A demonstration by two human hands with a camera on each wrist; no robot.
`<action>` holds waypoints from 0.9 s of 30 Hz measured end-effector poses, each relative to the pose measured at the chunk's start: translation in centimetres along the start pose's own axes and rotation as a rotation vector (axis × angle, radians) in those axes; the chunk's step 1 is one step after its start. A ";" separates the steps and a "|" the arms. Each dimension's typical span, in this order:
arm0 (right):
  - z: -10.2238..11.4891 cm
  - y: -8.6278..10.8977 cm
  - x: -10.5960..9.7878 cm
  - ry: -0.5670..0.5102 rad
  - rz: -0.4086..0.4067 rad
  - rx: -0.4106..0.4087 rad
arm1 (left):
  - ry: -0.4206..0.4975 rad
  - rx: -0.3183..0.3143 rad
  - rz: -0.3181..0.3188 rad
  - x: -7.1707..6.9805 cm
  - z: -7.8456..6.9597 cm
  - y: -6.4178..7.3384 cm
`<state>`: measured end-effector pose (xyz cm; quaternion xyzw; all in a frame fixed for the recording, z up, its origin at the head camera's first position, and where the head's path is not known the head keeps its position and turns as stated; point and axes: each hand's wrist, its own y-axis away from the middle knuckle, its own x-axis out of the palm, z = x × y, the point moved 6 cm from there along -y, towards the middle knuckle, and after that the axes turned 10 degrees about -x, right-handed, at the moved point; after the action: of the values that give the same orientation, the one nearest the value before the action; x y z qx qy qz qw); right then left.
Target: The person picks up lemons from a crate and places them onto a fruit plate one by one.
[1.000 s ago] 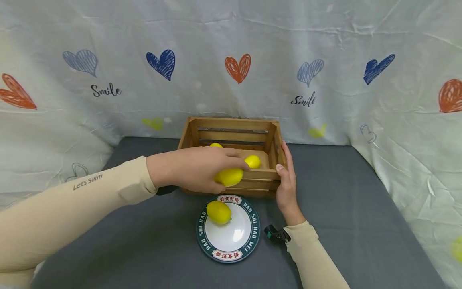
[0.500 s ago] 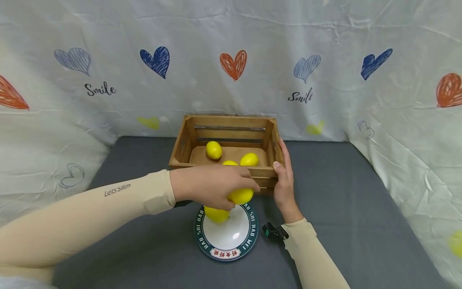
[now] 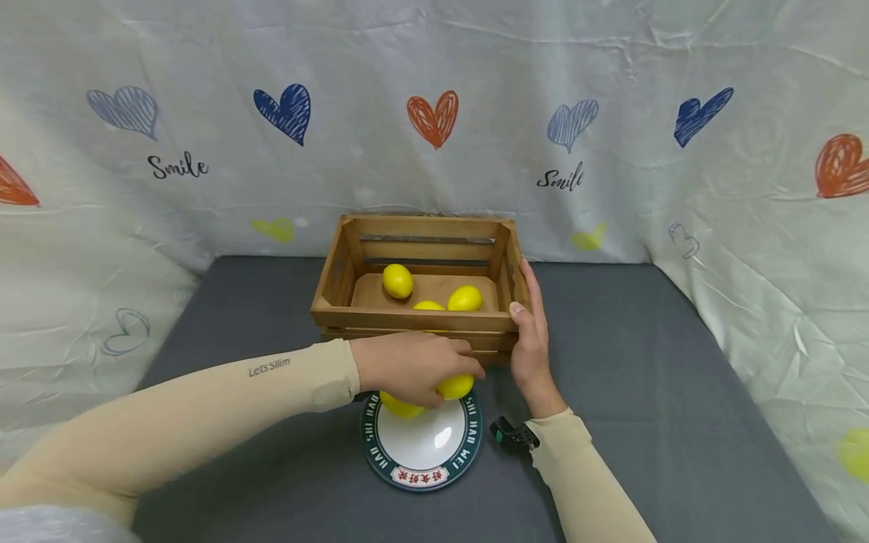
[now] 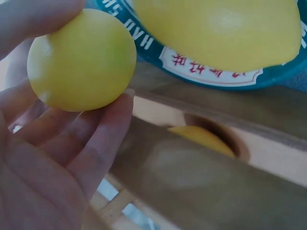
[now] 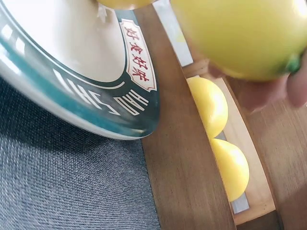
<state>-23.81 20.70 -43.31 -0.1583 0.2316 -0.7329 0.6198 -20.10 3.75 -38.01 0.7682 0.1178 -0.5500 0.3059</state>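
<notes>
My left hand (image 3: pixel 414 366) pinches a yellow lemon (image 3: pixel 456 387) between thumb and fingers, over the far part of a round plate (image 3: pixel 421 477). In the left wrist view the fingers curl round this lemon (image 4: pixel 84 60). Another lemon (image 3: pixel 400 407) lies on the plate, partly covered by the left hand. Behind the plate stands a wooden slatted crate (image 3: pixel 421 318). My right hand (image 3: pixel 532 347) grips its right side, thumb at the front corner and fingers along the outer wall. Inside the crate are three lemons (image 3: pixel 397 280), one mostly hidden by the front board.
A dark grey cloth covers the table (image 3: pixel 611 392). White curtain (image 3: pixel 339 173) printed with hearts hangs behind the crate and down both sides. The plate, white with a green lettered rim, sits close in front of the crate.
The left hand has moved from the crate's front rim toward me and down, carrying the lemon over the plate. The right hand keeps its grip on the crate. The head view has shifted slightly.
</notes>
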 end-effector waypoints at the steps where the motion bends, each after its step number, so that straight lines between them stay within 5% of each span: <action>1: 0.0 0.0 0.0 0.001 -0.001 0.000 | -0.001 -0.001 -0.003 0.2 0.1 -0.1; 27: 0.3 0.0 0.1 0.035 0.001 -0.013 | -0.007 -0.082 0.062 2.7 1.3 -0.8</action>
<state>-23.70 20.59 -43.06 -0.1491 0.2473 -0.7337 0.6151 -20.52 3.22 -41.00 0.7564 0.1152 -0.5376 0.3545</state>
